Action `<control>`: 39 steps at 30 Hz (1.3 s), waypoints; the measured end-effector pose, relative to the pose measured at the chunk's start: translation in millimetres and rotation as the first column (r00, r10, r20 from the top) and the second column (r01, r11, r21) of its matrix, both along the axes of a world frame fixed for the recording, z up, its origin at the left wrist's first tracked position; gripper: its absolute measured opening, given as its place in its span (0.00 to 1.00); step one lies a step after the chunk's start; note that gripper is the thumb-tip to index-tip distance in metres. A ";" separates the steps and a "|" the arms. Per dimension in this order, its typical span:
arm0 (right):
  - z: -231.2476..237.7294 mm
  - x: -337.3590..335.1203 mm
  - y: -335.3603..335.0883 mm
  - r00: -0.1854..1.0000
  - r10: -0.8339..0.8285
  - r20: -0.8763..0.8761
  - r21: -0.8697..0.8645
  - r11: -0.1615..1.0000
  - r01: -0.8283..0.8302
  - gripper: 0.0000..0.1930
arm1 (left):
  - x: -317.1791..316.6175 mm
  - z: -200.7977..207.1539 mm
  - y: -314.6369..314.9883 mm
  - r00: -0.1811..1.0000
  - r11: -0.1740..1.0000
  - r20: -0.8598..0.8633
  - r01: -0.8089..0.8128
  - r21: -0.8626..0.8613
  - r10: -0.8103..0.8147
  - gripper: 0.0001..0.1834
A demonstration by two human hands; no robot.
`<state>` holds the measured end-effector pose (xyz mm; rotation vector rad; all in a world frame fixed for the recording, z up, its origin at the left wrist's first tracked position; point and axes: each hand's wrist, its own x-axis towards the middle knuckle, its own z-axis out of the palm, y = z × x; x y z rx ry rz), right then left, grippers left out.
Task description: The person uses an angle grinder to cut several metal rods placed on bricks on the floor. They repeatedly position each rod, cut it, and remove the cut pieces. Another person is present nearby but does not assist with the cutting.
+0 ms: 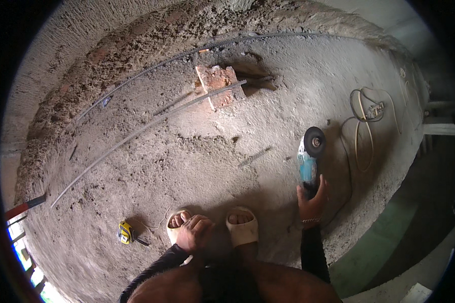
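Note:
My right hand (312, 203) is closed round the dark rear end of a teal angle grinder (307, 167). A black disc (315, 143) sits at its head, pointing away from me. My left hand (196, 233) is in front of my left sandal (173, 235), fingers folded inward; whatever they hold, if anything, is hidden. Farther off, a long thin metal rod (136, 132) slants across the floor, its far end resting on a broken reddish brick block (220, 83). Whether the disc turns, I cannot tell.
A yellow tape measure (126, 233) lies left of my feet. A looped cable (359, 118) trails at the right. Another long rod (179, 56) runs along the rubble at the far side. A red and black tool handle (28, 206) juts in at left; the slab's edge drops off at right.

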<state>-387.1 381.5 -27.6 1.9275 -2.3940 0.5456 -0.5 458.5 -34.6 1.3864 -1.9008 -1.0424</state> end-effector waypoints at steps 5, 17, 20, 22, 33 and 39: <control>25.4 54.9 0.5 0.933 0.347 0.093 0.007 0.937 -0.349 0.24 | -1.5 -0.6 -0.3 0.999 0.999 0.011 -0.038 0.007 0.038 0.07; -0.4 119.4 -107.1 0.525 0.822 -0.221 0.326 0.570 -0.754 0.13 | 1.1 -9.8 2.6 0.997 1.000 0.069 -0.024 -0.004 0.024 0.07; -3.8 115.3 -109.5 0.457 0.846 -0.275 0.360 0.532 -0.767 0.11 | 2.6 -9.0 3.5 0.997 1.000 0.082 0.000 -0.020 0.002 0.07; -5.6 112.0 -116.6 0.441 0.861 -0.255 0.407 0.509 -0.759 0.10 | 3.6 -9.4 4.3 0.996 1.000 0.086 0.011 -0.019 -0.009 0.07; 61.0 69.3 -247.8 0.375 0.809 -0.452 0.399 0.560 -0.726 0.10 | 10.7 -12.4 5.2 0.999 0.998 0.038 -0.021 0.062 0.019 0.10; 48.2 87.0 -391.0 0.493 0.784 -0.377 0.456 0.620 -0.638 0.08 | 12.3 -10.5 4.3 0.994 0.996 0.081 0.072 0.049 -0.076 0.11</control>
